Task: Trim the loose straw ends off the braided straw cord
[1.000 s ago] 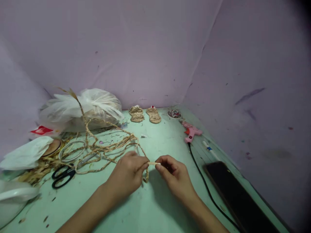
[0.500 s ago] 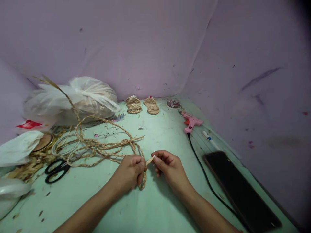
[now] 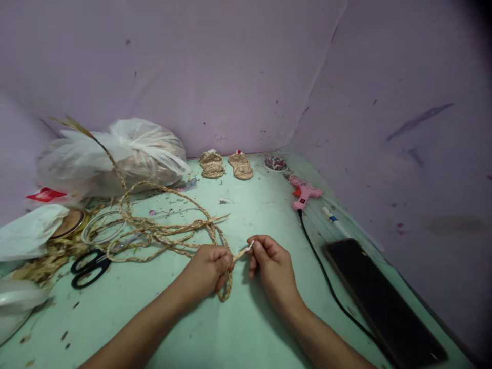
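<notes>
A long braided straw cord [image 3: 184, 228] lies in loose loops on the pale green table, its near end running up into my left hand [image 3: 212, 267]. That hand is closed, its thumb and forefinger pinching the braid, and a short bend of cord hangs below the fingers. My right hand [image 3: 273, 266] is closed in a pinch on a small white piece [image 3: 249, 246] at the tip of the cord's end. The cord's end [image 3: 239, 254] stretches between both hands. What the white piece is made of is too small to tell.
Black-handled scissors [image 3: 90, 267] and a tape roll [image 3: 103, 227] lie left. Two small woven slippers [image 3: 212, 164] and a bead dish [image 3: 275, 163] stand at the back. A pink glue gun [image 3: 305, 190], a marker [image 3: 333, 219] and a black phone [image 3: 384, 300] are right; a plastic bag [image 3: 142, 154] is back left.
My right hand has moved slightly right, away from the left, and more of the white piece shows between them. My left hand keeps its pinch on the braid.
</notes>
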Available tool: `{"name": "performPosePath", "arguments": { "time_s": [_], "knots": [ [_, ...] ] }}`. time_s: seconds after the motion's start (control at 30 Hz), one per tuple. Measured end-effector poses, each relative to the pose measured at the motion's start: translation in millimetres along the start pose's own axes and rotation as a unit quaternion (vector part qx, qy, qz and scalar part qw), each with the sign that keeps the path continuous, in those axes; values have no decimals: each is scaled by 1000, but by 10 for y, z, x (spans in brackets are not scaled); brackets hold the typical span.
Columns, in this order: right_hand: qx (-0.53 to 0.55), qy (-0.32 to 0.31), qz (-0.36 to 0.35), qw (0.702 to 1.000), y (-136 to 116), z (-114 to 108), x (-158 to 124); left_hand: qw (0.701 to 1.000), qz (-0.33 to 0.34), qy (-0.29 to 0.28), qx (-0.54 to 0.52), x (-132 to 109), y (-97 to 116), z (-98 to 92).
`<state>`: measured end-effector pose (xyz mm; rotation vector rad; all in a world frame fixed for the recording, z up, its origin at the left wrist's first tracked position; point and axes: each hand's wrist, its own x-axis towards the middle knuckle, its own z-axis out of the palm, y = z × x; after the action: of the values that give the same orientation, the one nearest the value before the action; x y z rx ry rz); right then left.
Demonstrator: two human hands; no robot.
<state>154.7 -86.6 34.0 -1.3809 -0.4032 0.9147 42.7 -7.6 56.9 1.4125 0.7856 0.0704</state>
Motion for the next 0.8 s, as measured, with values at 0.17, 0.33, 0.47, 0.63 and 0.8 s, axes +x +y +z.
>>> {"name": "performPosePath", "arguments": {
  "time_s": [0.17, 0.33, 0.47, 0.63, 0.8],
  "knots": [
    [33, 17, 7, 999, 12, -9, 9, 1000, -6, -6, 12, -12, 48, 5],
    [75, 36, 27, 996, -33, 32, -7, 999, 3, -4, 47, 19, 42, -8],
    [108, 54, 31, 992, -58, 57, -15, 998, 19, -7, 51, 21, 19, -10],
    [90, 7, 26, 996, -39, -5, 23, 1000, 5, 1, 18, -1, 40, 1],
    [-2, -44, 1, 999, -34, -25, 9, 1000, -15, 9, -8, -50, 127, 2]
  ]
}}
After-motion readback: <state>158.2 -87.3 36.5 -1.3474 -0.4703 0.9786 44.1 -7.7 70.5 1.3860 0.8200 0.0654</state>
